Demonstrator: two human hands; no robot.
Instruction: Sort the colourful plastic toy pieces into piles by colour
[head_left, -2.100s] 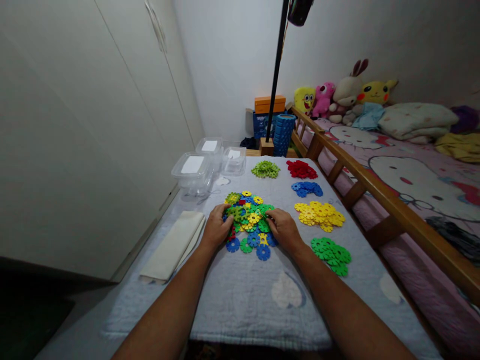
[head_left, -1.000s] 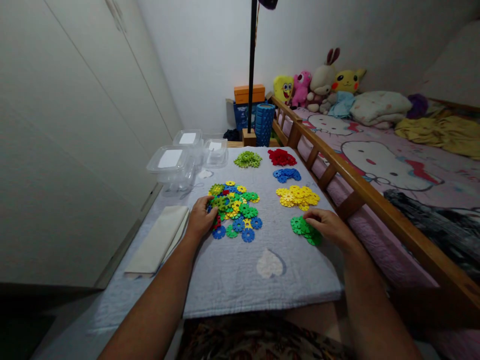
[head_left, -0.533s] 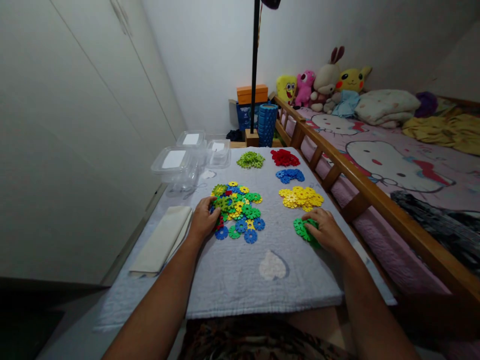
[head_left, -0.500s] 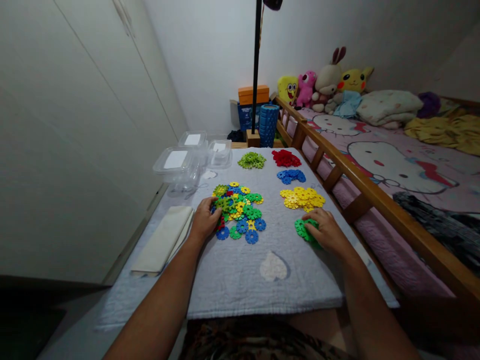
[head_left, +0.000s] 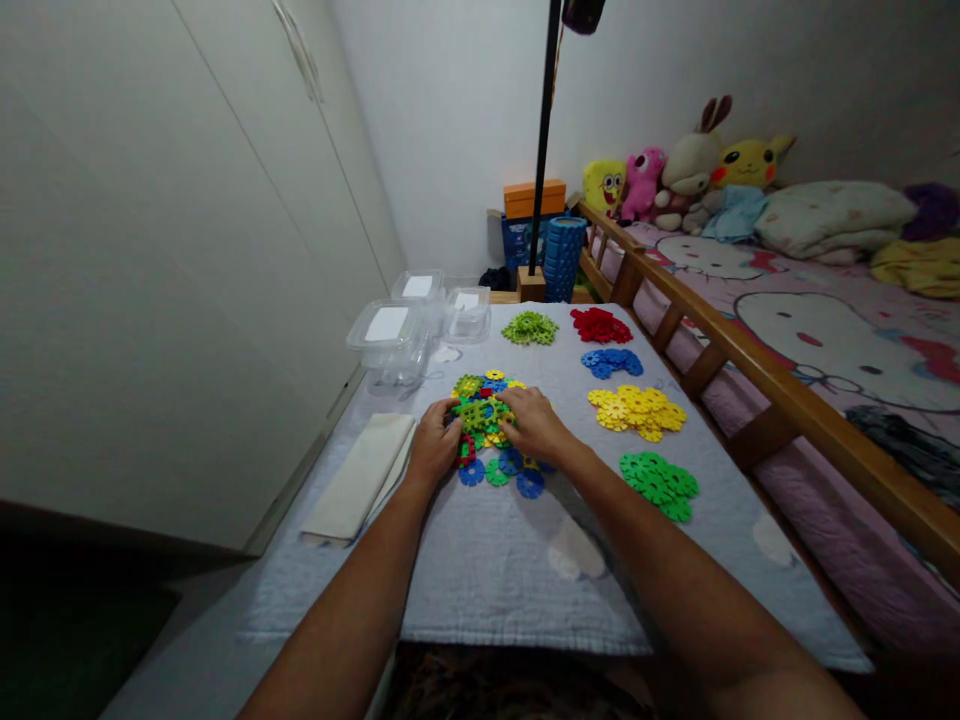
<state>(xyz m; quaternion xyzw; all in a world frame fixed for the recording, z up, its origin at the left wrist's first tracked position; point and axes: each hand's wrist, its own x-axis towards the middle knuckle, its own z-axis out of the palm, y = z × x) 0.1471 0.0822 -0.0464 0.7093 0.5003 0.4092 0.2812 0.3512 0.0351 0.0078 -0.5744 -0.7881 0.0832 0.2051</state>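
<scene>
A mixed pile of flat plastic snowflake discs point(head_left: 491, 435) in several colours lies on a pale quilted mat point(head_left: 487, 570). My left hand point(head_left: 433, 447) rests at the pile's left edge, its fingers curled round a light green disc point(head_left: 475, 413). From the right, my right hand point(head_left: 534, 425) lies on top of the pile with bent fingers; what they pinch is hidden. Sorted heaps lie to the right: light green point(head_left: 529, 327), red point(head_left: 600, 325), blue point(head_left: 612, 361), yellow point(head_left: 637, 410) and dark green point(head_left: 660, 480).
Clear lidded plastic boxes point(head_left: 390, 335) stand at the mat's far left, with a folded white cloth point(head_left: 358, 476) nearer on the left. A wooden bed rail point(head_left: 757, 375) runs along the right. A black pole point(head_left: 541, 150) rises at the back. A white wardrobe point(head_left: 187, 250) fills the left.
My right hand left the dark green heap and moved left onto the mixed pile. The left hand stayed at the pile's left edge. The view swung slightly to the left.
</scene>
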